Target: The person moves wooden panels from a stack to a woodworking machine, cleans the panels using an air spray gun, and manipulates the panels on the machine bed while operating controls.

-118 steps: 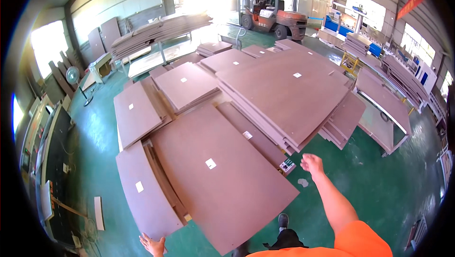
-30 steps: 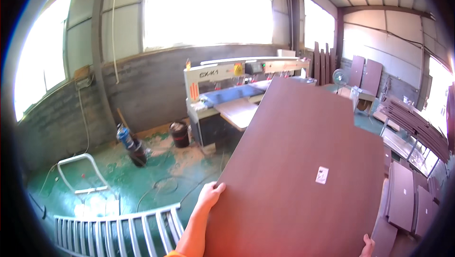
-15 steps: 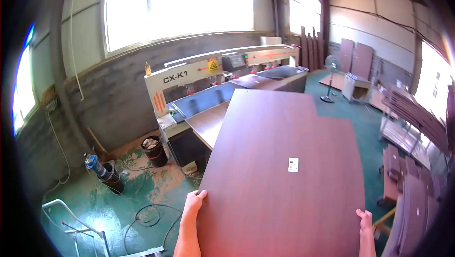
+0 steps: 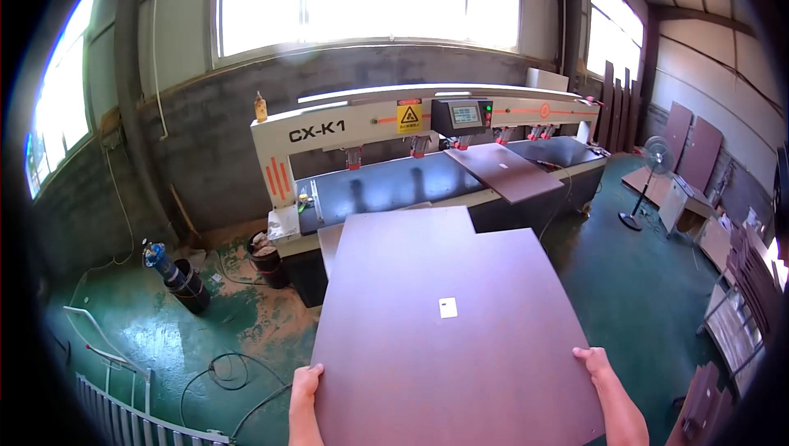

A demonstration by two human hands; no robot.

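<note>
1. While you face the long white and orange woodworking machine (image 4: 427, 146), your left hand (image 4: 304, 383) clasps the left edge of the large reddish-brown rectangular wooden panel (image 4: 444, 339), fingers curled over the rim.
2. Your right hand (image 4: 593, 361) grasps the same panel on its right edge, thumb lying on the top face.
3. The panel lies flat and level between your two hands, just short of the machine, its far end overlapping a second brown board (image 4: 394, 224) that rests at the machine's near edge.
4. A small white rectangular label (image 4: 448, 307) sits on the panel's top face, on the side nearer the machine than your hands.
5. A smaller brown board (image 4: 503, 171) lies on the machine's dark bed, towards its right end.
6. A black bucket (image 4: 267, 258) stands on the sawdust-strewn green floor just left of the machine's base, and a white pedestal fan (image 4: 645, 179) stands well to the machine's right.
</note>
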